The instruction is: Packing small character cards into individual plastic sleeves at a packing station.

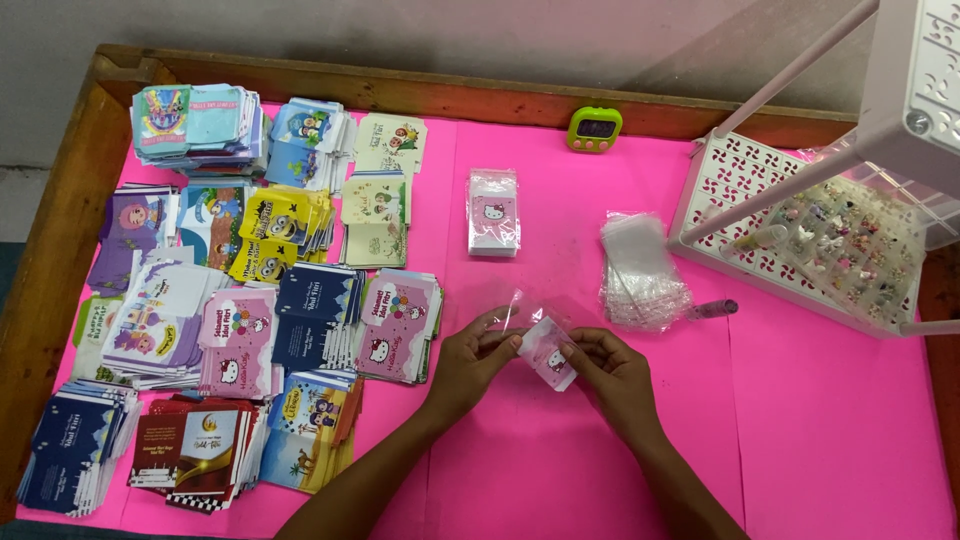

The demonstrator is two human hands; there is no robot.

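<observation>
low in the middle of the frame, the person's left hand [472,357] and right hand [612,372] meet over a pink table cover [820,420]. between them sits a small pink card [551,353] with a white cartoon cat on it, tilted, with a clear plastic sleeve [520,305] around or against its upper left end; whether the card is partly inside cannot be told. the left hand's fingers are closed, pinching the sleeve at its edge. the right hand's thumb and fingers are closed on the card's lower right end.

just right of and above the hands lies a loose pile of clear sleeves [642,275], and beside it, toward the right, a small purple tube-shaped thing [714,309]. above the hands, in the upper middle of the frame, a neat stack of pink cat cards [494,213] rests in wrapping. further up, near the wooden rim [520,98] of the table, stands a green timer [595,128].

the left half of the frame is filled with many stacks of small printed envelopes [230,300] in blue, yellow, pink, cream and dark red, lying close together. at the right edge a white plastic rack [735,190] with cut-out patterns stands on the cover, and a clear box of tiny coloured trinkets [845,240] sits in it.
</observation>
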